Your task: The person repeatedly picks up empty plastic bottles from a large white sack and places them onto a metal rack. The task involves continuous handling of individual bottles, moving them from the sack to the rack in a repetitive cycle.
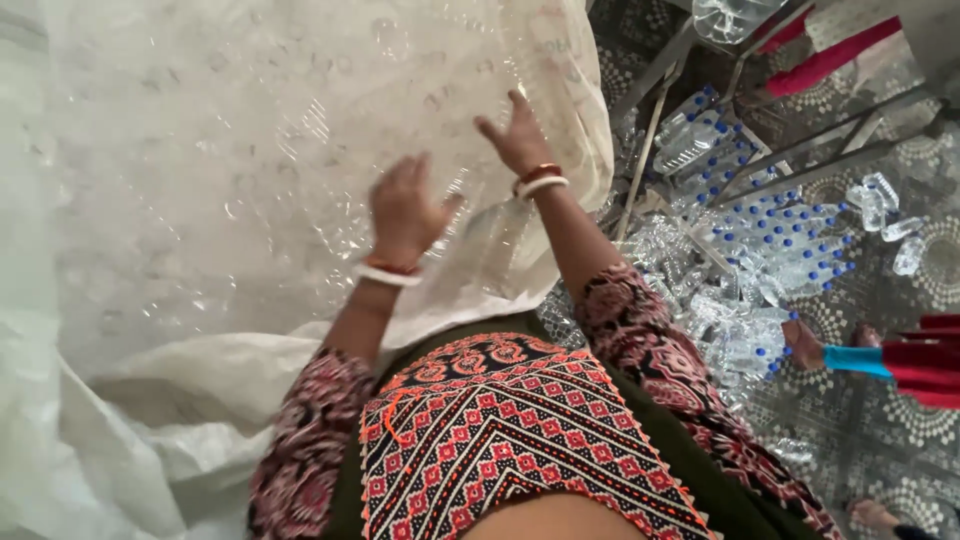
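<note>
A large white sack [250,150] full of clear plastic bottles fills the left of the view, its mouth just before the person. The left hand [405,210] and right hand [520,135] press on it with fingers spread, gripping nothing. To the right, blue-capped bottles [760,240] lie heaped on the patterned floor [900,420].

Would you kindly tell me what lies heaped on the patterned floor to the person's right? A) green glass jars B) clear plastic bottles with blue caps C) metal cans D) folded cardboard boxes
B: a pile of clear plastic bottles with blue caps covers the patterned floor beside the right hand.
</note>
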